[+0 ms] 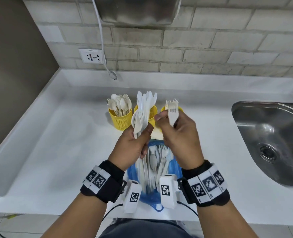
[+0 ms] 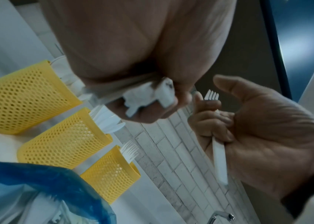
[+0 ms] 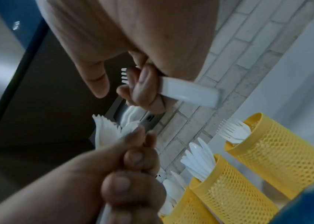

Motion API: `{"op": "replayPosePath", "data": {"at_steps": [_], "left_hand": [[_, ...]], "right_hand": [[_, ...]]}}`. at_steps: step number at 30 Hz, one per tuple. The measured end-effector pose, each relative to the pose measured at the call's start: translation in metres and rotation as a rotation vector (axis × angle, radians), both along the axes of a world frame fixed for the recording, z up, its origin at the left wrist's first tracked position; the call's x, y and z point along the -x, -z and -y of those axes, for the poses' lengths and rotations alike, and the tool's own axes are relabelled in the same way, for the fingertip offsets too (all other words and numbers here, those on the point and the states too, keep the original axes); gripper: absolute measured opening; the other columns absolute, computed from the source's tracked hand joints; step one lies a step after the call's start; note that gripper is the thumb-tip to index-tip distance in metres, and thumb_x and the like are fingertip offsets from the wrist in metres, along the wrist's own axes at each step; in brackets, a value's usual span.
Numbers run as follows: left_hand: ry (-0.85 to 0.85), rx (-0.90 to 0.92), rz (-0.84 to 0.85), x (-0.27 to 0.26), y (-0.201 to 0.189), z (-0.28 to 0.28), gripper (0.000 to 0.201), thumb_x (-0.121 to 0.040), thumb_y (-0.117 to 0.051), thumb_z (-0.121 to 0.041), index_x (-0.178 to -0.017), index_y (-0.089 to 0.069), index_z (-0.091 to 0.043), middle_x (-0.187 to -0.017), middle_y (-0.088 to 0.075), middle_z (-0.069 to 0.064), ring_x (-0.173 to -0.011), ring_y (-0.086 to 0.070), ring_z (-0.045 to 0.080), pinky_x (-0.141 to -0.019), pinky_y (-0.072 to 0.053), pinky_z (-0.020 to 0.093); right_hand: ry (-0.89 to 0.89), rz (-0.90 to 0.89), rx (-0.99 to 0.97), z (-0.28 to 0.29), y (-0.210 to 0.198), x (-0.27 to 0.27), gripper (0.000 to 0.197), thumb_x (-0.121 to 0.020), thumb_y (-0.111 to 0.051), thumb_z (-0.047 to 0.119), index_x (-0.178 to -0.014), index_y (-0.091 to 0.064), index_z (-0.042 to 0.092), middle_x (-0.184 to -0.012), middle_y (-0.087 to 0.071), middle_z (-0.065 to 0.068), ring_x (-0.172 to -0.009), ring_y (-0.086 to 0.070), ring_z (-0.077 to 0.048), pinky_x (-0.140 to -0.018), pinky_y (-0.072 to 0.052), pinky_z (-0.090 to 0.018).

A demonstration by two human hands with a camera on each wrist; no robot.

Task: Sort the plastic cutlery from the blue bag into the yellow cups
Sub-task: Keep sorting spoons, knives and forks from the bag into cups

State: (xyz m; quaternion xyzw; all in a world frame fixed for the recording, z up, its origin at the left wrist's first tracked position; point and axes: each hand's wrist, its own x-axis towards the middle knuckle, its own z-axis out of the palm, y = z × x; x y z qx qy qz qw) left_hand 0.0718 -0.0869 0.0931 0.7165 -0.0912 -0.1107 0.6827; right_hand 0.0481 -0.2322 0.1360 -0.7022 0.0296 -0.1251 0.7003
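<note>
Right now my left hand (image 1: 133,143) is curled tight around a bundle of mixed cutlery (image 1: 139,120), raised in front of the middle yellow cup (image 1: 151,112). My right hand (image 1: 180,134) pinches a single white fork (image 1: 172,114), tines up, near the right cup (image 1: 180,109). Spoons fill the left cup (image 1: 120,120). Nearer me, the blue bag (image 1: 133,170) lies open on the white counter (image 1: 56,143), holding more cutlery.

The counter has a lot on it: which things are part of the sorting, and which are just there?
Part of the job: blue bag, three yellow cups, fork in the right hand, bundle of cutlery in the left hand.

Just there: sink, wall socket, loose plug.
</note>
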Motion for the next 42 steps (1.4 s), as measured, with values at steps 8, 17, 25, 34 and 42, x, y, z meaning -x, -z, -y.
{"op": "replayPosePath", "data": {"at_steps": [8, 17, 25, 34, 42], "left_hand": [[-0.099, -0.026, 0.064, -0.003, 0.002, 0.038, 0.028, -0.097, -0.053, -0.023, -0.123, -0.065, -0.026, -0.075, -0.067, -0.003, -0.059, -0.053, 0.021, -0.049, -0.044, 0.033], [-0.081, -0.079, 0.113, -0.003, 0.002, 0.067, 0.034, -0.106, -0.052, -0.023, -0.137, -0.054, -0.038, -0.099, -0.073, -0.002, -0.062, -0.057, 0.033, -0.051, -0.049, 0.036], [-0.081, -0.071, 0.138, -0.009, 0.004, 0.079, 0.039, -0.106, -0.050, -0.012, -0.141, -0.052, -0.029, -0.100, -0.070, -0.002, -0.065, -0.057, 0.015, -0.052, -0.048, 0.027], [-0.088, -0.133, 0.203, -0.014, -0.010, 0.083, 0.044, -0.105, -0.047, -0.005, -0.137, -0.050, -0.035, -0.085, -0.062, -0.025, -0.072, -0.053, 0.016, -0.077, -0.048, 0.050], [-0.093, -0.126, 0.180, -0.015, -0.007, 0.084, 0.048, -0.104, -0.050, -0.005, -0.143, -0.049, -0.033, -0.092, -0.061, -0.011, -0.096, -0.053, 0.029, -0.085, -0.050, 0.054]], "right_hand": [[-0.031, -0.008, 0.145, 0.012, 0.011, -0.002, 0.008, -0.089, -0.077, 0.017, -0.087, -0.069, 0.016, -0.078, -0.071, -0.004, -0.070, -0.066, -0.013, -0.066, -0.055, -0.028], [0.018, -0.005, 0.149, 0.043, 0.023, -0.015, 0.016, -0.094, -0.067, 0.016, -0.081, -0.062, 0.026, -0.076, -0.066, 0.008, -0.068, -0.061, -0.014, -0.068, -0.051, -0.032], [-0.055, -0.060, 0.049, 0.059, 0.025, -0.026, 0.009, -0.095, -0.069, 0.020, -0.091, -0.069, 0.012, -0.073, -0.067, 0.005, -0.056, -0.056, -0.006, -0.058, -0.043, -0.026], [-0.174, -0.101, -0.068, 0.059, 0.019, -0.042, 0.010, -0.098, -0.064, 0.012, -0.103, -0.072, 0.017, -0.068, -0.066, 0.016, -0.054, -0.059, 0.002, -0.055, -0.041, -0.010], [-0.127, -0.125, -0.100, 0.054, 0.022, -0.044, 0.016, -0.099, -0.059, 0.023, -0.112, -0.068, 0.024, -0.087, -0.070, 0.012, -0.066, -0.059, 0.001, -0.064, -0.041, -0.019]]}}
